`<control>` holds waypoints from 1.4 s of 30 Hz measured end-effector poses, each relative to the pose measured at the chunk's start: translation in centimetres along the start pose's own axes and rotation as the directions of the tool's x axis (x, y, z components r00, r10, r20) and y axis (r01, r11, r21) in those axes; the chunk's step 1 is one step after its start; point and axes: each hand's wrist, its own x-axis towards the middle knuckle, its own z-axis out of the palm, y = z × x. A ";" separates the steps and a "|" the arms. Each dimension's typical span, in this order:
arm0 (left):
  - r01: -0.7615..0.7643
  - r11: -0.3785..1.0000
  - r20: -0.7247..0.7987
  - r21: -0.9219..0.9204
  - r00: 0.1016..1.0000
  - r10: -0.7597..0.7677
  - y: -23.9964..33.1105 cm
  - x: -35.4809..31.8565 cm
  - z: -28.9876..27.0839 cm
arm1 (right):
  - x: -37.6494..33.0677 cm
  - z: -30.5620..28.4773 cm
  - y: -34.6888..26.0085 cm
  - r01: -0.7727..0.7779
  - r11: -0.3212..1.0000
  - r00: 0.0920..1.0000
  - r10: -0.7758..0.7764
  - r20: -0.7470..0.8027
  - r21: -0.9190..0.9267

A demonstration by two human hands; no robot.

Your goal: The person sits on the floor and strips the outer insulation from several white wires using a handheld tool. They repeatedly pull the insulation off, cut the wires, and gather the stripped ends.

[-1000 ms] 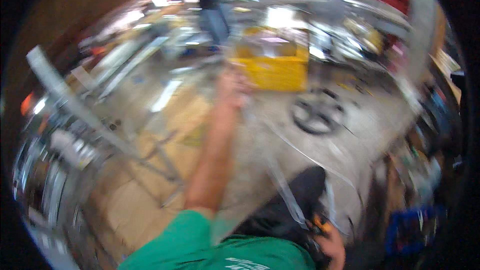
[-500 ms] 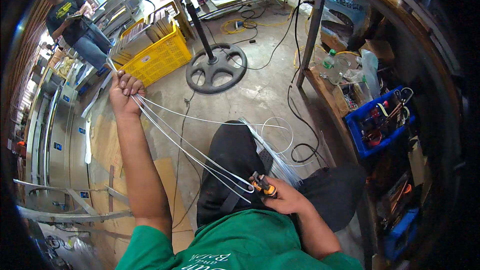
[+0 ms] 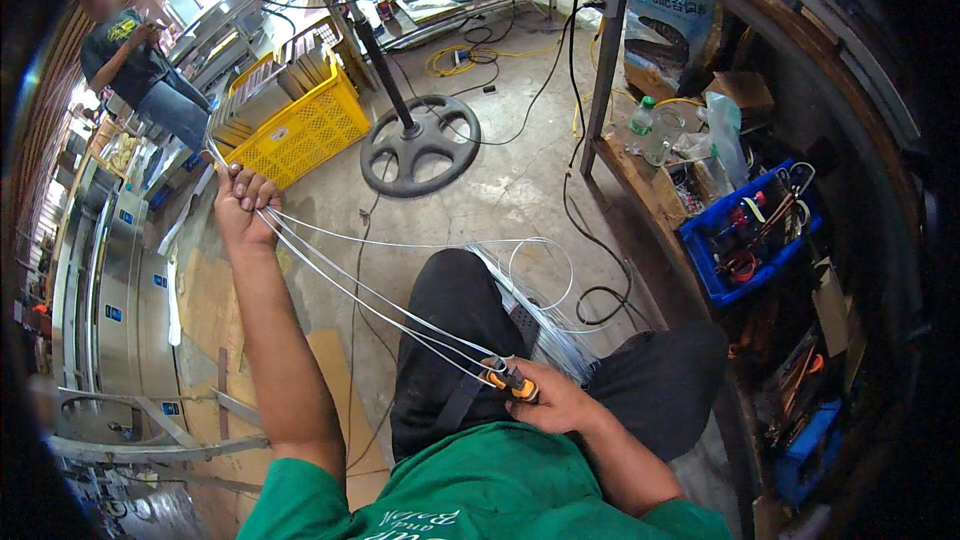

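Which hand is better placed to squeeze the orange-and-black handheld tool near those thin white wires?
Probably the right hand: it holds the orange-and-black handheld tool, with the thin white wires reaching its head. The left hand is stretched farther out, gripping the wires.

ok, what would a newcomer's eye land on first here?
Probably the yellow crate, upper left. Then the pale wires slanting from the raised left grip to the orange-and-black tool in the right grip, low centre; after that, the upper blue bin on the right.
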 end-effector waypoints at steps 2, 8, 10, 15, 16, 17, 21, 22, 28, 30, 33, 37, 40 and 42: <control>0.013 1.000 -0.052 0.005 0.999 -0.013 -0.6 -0.1 -0.2 | 0.0 0.2 0.7 0.091 0.993 0.995 -0.093 0.036 0.071; 0.115 0.993 -0.168 0.032 0.980 -0.108 -3.2 -0.8 -2.0 | -0.3 1.5 0.4 0.028 0.891 0.998 -0.048 0.033 0.452; 0.150 0.989 -0.195 0.014 0.970 -0.144 -3.9 -0.8 -2.3 | -0.5 1.4 1.2 0.016 0.909 0.995 -0.053 0.079 0.416; 0.234 0.972 -0.186 -0.030 0.954 -0.235 -5.3 -0.2 -3.4 | -0.6 1.4 2.6 -0.002 0.927 0.978 -0.076 0.193 0.375; 0.241 0.970 -0.176 -0.041 0.954 -0.245 -5.5 -0.1 -3.5 | -0.6 1.6 2.6 0.003 0.917 0.979 -0.083 0.184 0.399; 0.249 0.967 -0.167 -0.051 0.953 -0.254 -5.6 -0.1 -3.6 | -0.6 1.7 2.5 0.009 0.906 0.981 -0.091 0.174 0.424; 0.256 0.965 -0.156 -0.059 0.952 -0.262 -6.0 -0.1 -4.2 | -1.0 2.1 1.4 -0.050 0.855 0.995 -0.001 0.098 0.515; 0.254 0.965 -0.156 -0.059 0.953 -0.260 -5.9 -0.1 -4.4 | -0.9 2.1 1.2 -0.074 0.835 0.994 0.018 0.107 0.546; 0.267 0.962 -0.166 -0.061 0.947 -0.274 -5.9 0.0 -4.1 | -1.1 2.0 2.2 -0.116 0.796 0.989 0.040 0.139 0.594; 0.259 0.965 -0.182 -0.050 0.947 -0.263 -6.0 0.0 -4.0 | -1.2 2.1 2.6 -0.133 0.784 0.989 0.064 0.134 0.607; 0.246 0.968 -0.201 -0.043 0.947 -0.249 -6.1 -0.1 -4.1 | -1.0 2.4 2.6 -0.090 0.771 0.995 0.039 0.095 0.630; 0.243 0.969 -0.211 -0.052 0.945 -0.248 -6.1 -0.3 -4.2 | -0.9 3.3 2.3 -0.072 0.729 0.997 0.038 0.065 0.681; 0.243 0.969 -0.225 -0.036 0.943 -0.244 -6.3 -0.3 -4.1 | -0.8 3.5 2.1 -0.063 0.743 0.997 0.015 0.077 0.666; 0.241 0.970 -0.230 -0.028 0.943 -0.241 -6.3 -0.3 -4.3 | -0.8 3.7 1.6 -0.058 0.777 0.998 0.026 0.060 0.627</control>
